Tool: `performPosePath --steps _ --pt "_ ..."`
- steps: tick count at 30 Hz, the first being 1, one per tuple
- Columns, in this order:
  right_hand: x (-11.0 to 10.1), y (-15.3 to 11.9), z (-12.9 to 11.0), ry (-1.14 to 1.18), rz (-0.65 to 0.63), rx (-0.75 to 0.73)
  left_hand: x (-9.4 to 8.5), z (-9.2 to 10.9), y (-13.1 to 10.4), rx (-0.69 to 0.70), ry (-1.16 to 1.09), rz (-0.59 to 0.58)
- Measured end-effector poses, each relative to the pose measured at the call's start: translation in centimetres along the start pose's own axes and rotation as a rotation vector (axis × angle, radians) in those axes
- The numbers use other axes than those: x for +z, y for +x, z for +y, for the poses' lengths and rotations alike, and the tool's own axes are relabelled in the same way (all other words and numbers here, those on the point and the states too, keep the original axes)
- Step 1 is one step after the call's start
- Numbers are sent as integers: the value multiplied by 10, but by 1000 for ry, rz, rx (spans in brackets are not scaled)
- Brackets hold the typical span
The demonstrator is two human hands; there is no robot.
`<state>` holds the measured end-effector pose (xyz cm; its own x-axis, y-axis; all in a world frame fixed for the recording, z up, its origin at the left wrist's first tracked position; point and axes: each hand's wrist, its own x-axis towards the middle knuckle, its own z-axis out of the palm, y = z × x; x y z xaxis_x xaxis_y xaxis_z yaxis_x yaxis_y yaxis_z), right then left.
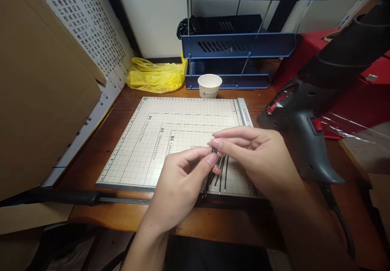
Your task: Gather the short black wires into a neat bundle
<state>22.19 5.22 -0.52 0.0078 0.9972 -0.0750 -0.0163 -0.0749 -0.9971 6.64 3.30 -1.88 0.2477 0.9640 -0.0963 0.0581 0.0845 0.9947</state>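
Observation:
A bundle of thin black wires [223,171] with small bright tips hangs below my fingers, over the grid board of a paper trimmer [134,149]. My left hand [185,177] pinches the bundle near its top between thumb and fingers. Close against it, my right hand [256,149] is closed, with thumb and fingertips together at the upper end of the wires. Those fingertips hide what exactly they grip. The wires' lower ends fan out slightly.
A black heat gun [307,128] stands at the right, its cord trailing forward. The trimmer's black handle [73,196] lies along the front edge. Behind are a white paper cup [209,85], a yellow plastic bag [157,76] and blue shelf trays [237,45]. Cardboard [45,80] rises at left.

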Motion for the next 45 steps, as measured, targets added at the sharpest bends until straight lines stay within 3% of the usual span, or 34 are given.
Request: performPosePath --steps 12,21,29,36,45 --pt "-10 3 4 213 -191 57 7 -5 0 4 -88 127" --pt "-7 0 2 193 -149 120 6 -2 0 43 -65 96" --pt "-2 1 -1 -2 15 1 5 0 1 31 51 45" --pt "-3 -1 0 20 -88 38 4 0 0 30 90 16" --pt "-4 0 -2 63 -35 20 6 1 0 -3 -44 62"
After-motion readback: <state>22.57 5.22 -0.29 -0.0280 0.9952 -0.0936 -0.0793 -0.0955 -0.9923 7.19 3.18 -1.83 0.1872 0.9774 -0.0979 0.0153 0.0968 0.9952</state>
